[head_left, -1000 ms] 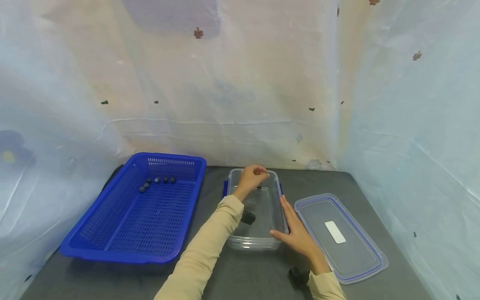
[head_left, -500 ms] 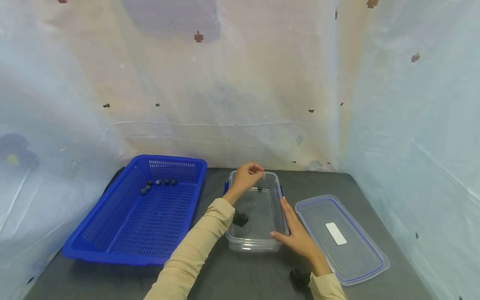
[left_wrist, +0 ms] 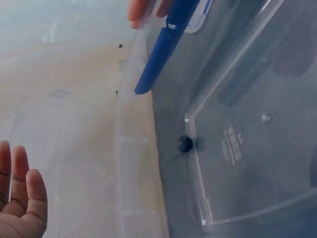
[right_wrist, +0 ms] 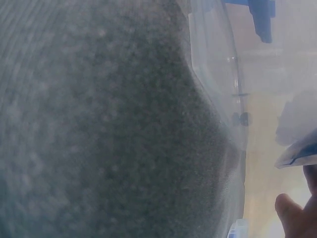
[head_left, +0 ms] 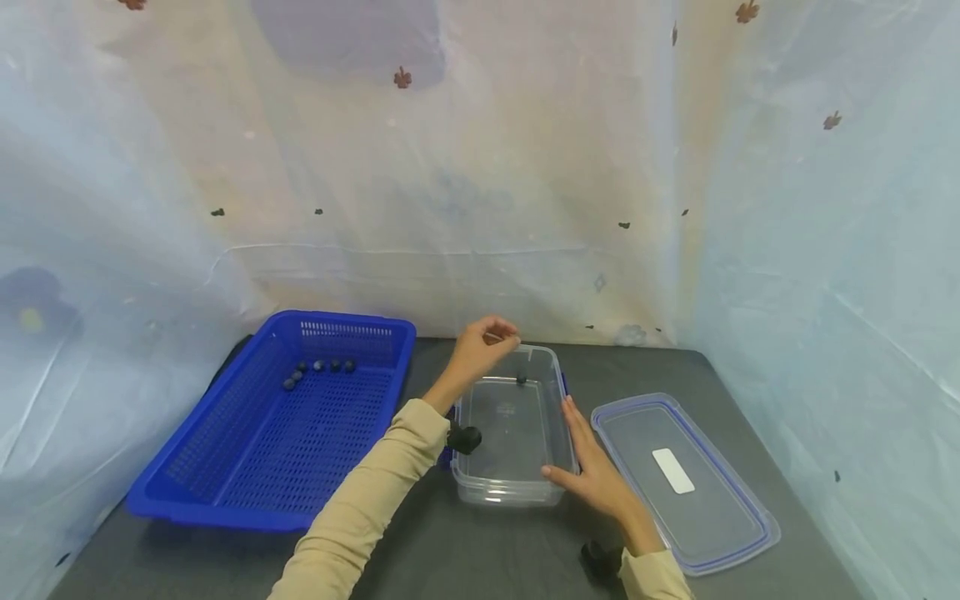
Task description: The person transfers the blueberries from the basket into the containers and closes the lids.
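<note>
A clear plastic food container [head_left: 510,493] with blue side clips stands in the middle of the table. One blueberry [head_left: 521,380] lies inside at its far end; the left wrist view shows the same blueberry [left_wrist: 184,144] near the floor's edge. My left hand [head_left: 478,348] hovers over the container's far left corner. Its fingers [left_wrist: 20,173] are loosely bent with nothing between them. Along the container's right wall rests my right hand [head_left: 596,479], fingers straight and thumb spread toward the near rim. To the left, several blueberries [head_left: 335,366] sit in a blue basket [head_left: 150,507].
A clear lid [head_left: 720,525] with a blue seal and a white label lies flat at the right, close by my right forearm. Behind the grey table [head_left: 420,550] hangs a pale patterned plastic sheet [head_left: 510,167].
My left hand has drawn back leftward and slightly up from over the container, uncovering more of the blueberry inside. The right hand stays against the container's side.
</note>
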The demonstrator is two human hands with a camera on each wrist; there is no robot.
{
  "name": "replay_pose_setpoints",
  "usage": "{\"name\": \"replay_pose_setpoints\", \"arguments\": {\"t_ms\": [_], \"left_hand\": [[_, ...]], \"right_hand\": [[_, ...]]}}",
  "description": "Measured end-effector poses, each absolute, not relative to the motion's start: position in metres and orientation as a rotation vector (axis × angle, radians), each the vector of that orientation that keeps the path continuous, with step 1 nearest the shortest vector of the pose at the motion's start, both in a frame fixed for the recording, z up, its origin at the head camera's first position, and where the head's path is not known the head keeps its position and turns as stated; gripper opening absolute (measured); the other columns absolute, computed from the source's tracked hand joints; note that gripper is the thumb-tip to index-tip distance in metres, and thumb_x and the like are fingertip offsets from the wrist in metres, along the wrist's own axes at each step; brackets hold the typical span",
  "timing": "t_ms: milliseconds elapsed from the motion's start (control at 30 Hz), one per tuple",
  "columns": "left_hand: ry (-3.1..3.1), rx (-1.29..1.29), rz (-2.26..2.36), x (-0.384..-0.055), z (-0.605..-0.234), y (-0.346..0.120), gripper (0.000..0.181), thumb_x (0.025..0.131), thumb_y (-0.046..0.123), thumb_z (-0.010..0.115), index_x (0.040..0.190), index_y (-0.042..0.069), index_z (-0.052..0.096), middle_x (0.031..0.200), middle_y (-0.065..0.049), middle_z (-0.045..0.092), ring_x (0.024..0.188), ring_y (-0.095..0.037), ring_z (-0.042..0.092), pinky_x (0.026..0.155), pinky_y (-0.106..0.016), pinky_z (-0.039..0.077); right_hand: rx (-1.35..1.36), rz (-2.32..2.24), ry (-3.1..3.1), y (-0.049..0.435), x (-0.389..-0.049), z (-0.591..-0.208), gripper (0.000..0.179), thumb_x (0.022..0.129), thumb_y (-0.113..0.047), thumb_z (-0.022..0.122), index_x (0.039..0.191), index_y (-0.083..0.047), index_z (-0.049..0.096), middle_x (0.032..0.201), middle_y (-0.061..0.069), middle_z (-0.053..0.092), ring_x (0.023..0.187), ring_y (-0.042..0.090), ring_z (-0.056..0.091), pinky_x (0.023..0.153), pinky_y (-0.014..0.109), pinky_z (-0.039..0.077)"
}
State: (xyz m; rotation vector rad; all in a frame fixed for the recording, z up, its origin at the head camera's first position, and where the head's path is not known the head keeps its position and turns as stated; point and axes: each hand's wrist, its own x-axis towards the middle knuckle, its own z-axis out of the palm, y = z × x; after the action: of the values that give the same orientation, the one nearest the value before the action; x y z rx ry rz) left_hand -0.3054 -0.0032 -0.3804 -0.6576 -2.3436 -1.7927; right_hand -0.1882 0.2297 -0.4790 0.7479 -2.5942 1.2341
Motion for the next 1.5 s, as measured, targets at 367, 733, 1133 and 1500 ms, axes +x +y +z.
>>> {"name": "replay_pose_setpoints", "arguments": {"t_ms": [367,733,1133,1500], "left_hand": [[-2.277,-0.622,-1.79,-0.292,-0.352,-0.052,0.016,0.091,0.012,0.069,0.105,0.003,0.068,0.098,-0.01,0.065,0.09,-0.026,0.063,0.076,-0.038,0.051],[-2.208,-0.548,-1.694,-0.296,-0.352,-0.114,0.025,0.092,0.014,0.068,0.112,0.0,0.065,0.106,-0.017,0.064,0.097,-0.027,0.059,0.083,-0.04,0.046],[-2.189,-0.356,-1.713,-0.307,-0.371,-0.169,0.028,0.094,0.023,0.067,0.113,0.003,0.063,0.106,-0.007,0.061,0.096,-0.015,0.057,0.08,-0.027,0.046],[-2.108,-0.085,-1.693,-0.323,-0.389,-0.194,0.024,0.091,0.012,0.068,0.109,-0.004,0.065,0.094,-0.001,0.063,0.083,-0.01,0.059,0.073,-0.025,0.05]], "right_hand": [[0.75,1.256,-2.604,0.229,-0.189,-0.477,0.099,0.084,-0.029,0.074,0.154,0.001,0.01,0.158,0.023,0.006,0.143,0.043,0.008,0.104,0.067,0.015],[0.742,1.251,-2.607,0.234,-0.186,-0.48,0.099,0.084,-0.03,0.073,0.154,-0.001,0.01,0.158,0.023,0.006,0.142,0.043,0.009,0.105,0.066,0.015],[0.761,1.285,-2.586,0.232,-0.182,-0.48,0.099,0.084,-0.028,0.074,0.154,-0.001,0.01,0.158,0.024,0.007,0.142,0.043,0.009,0.105,0.066,0.014],[0.755,1.278,-2.563,0.229,-0.185,-0.481,0.1,0.083,-0.029,0.074,0.155,-0.003,0.01,0.159,0.021,0.006,0.143,0.041,0.009,0.104,0.068,0.015]]}}
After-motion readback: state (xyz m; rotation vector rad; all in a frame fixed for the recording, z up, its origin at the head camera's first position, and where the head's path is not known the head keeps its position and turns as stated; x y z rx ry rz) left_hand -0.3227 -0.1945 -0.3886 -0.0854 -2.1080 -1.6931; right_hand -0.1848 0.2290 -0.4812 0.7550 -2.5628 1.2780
